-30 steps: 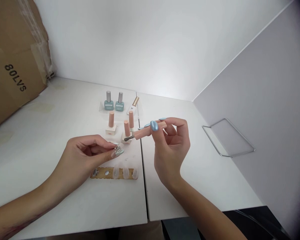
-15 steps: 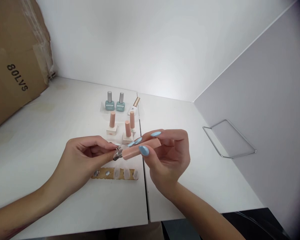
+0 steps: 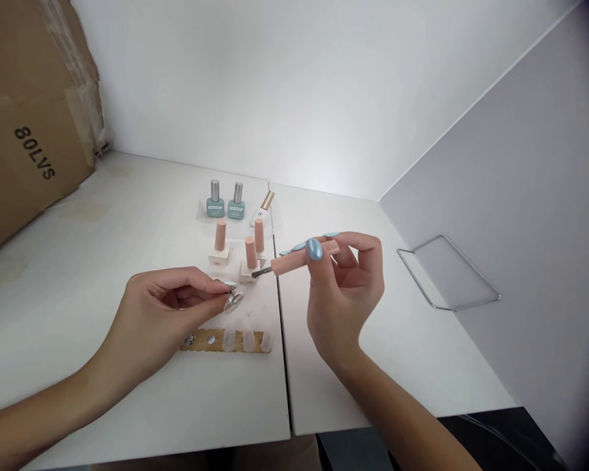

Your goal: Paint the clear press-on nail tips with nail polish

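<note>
My left hand (image 3: pixel 169 320) is closed, pinching a clear false nail tip (image 3: pixel 233 301) on a small metallic holder between thumb and forefinger. In my right hand (image 3: pixel 346 294) is a nail polish brush (image 3: pixel 294 260) with a pink cap handle, its dark bristles pointing left. The bristles are apart from the nail tip, a little above and right of it. Below the hands lies a wooden strip (image 3: pixel 217 340) bearing several pale nail tips (image 3: pixel 248 340) and bare round metal spots. Beyond the brush stand several pink-capped polish bottles (image 3: pixel 219 242).
At the back are two teal polish bottles (image 3: pixel 215 206) with silver caps and a tilted white bottle (image 3: pixel 262 212) with a gold cap. A cardboard box (image 3: pixel 34 118) fills the far left. A wire frame (image 3: pixel 449 271) is on the right, by the partition. A seam splits the tabletop.
My right hand has moved right and slightly up, drawing the brush away from the nail tip so its bristles show. The left hand has stayed nearly in place.
</note>
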Motion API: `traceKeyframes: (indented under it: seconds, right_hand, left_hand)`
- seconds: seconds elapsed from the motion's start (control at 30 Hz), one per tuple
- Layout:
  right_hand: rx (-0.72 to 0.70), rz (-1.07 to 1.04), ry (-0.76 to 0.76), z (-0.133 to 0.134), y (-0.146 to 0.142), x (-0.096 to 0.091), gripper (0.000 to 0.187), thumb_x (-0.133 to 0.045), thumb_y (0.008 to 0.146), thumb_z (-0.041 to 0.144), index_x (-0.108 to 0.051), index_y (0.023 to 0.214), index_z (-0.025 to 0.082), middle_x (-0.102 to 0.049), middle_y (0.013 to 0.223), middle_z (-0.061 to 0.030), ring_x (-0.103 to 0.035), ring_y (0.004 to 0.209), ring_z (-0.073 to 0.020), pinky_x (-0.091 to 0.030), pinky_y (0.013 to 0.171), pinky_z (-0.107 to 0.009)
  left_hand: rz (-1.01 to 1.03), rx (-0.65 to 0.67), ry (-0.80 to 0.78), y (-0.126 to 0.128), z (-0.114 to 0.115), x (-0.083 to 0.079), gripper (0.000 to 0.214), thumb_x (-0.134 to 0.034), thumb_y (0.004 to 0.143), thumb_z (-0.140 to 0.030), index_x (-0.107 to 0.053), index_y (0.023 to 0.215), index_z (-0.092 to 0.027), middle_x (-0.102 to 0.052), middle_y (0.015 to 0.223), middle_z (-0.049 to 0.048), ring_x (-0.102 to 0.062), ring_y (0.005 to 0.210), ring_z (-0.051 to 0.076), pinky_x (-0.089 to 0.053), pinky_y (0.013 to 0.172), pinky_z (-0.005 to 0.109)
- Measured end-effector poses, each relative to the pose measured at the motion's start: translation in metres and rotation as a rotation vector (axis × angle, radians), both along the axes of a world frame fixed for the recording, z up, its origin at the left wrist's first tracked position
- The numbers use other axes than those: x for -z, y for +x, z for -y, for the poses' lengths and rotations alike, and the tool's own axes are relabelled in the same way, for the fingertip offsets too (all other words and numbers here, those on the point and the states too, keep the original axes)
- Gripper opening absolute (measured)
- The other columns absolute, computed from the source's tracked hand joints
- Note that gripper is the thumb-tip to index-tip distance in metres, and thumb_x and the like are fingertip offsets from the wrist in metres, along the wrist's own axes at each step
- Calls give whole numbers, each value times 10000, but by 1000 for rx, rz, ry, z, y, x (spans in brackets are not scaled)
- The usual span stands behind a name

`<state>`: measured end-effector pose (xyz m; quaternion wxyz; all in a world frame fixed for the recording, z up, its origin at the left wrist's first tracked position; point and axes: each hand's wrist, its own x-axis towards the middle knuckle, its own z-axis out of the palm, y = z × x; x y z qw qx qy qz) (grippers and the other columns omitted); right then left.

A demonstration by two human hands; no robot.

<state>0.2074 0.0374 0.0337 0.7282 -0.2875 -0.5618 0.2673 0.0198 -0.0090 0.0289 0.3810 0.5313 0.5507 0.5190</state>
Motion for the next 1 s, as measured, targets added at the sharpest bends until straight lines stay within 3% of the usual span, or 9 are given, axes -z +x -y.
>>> traceKeyframes:
  seconds: [0.2, 0.53, 0.67, 0.8, 1.0]
  right_hand:
    - [-108, 97, 217, 6, -5, 1, 196, -780, 925, 263, -597, 995, 270, -669, 691, 74, -719, 587, -124, -638, 546, -274]
    - [14, 72, 45, 5, -5, 0, 232, -762, 914, 183, -549, 914, 274, -614, 632, 108, -726, 637, -127, -655, 665, -312]
    - [-16, 39, -6, 4, -4, -2, 245, -710, 935, 110, -533, 942, 278, -598, 553, 134, -724, 619, -126, -619, 691, -307]
    - [-19, 10, 81, 4, -4, -2, 207, -731, 935, 145, -572, 958, 275, -628, 576, 114, -720, 634, -130, -626, 682, -307]
    - [-122, 105, 225, 4, -4, 2, 193, -774, 912, 210, -604, 989, 256, -678, 700, 71, -703, 587, -109, -615, 542, -248]
  left_hand:
    - [-20, 1, 6, 5, -1, -8, 74, -848, 707, -258, -822, 647, -293, -800, 664, -17, -757, 609, 156, -581, 530, 176]
    - [-56, -15, 31, 5, 2, -2, 70, -847, 713, -263, -835, 671, -317, -810, 698, -24, -765, 635, 157, -608, 563, 178]
    - [-64, -25, 42, 4, 2, -1, 77, -838, 716, -258, -837, 670, -320, -813, 714, -24, -766, 653, 157, -619, 585, 179]
    - [-70, -34, 49, 4, 2, -3, 88, -836, 712, -247, -840, 671, -324, -812, 711, -28, -760, 642, 150, -618, 586, 174]
    - [-71, -19, 59, 8, 0, -9, 109, -825, 736, -246, -836, 665, -328, -804, 695, -38, -760, 645, 144, -628, 612, 172]
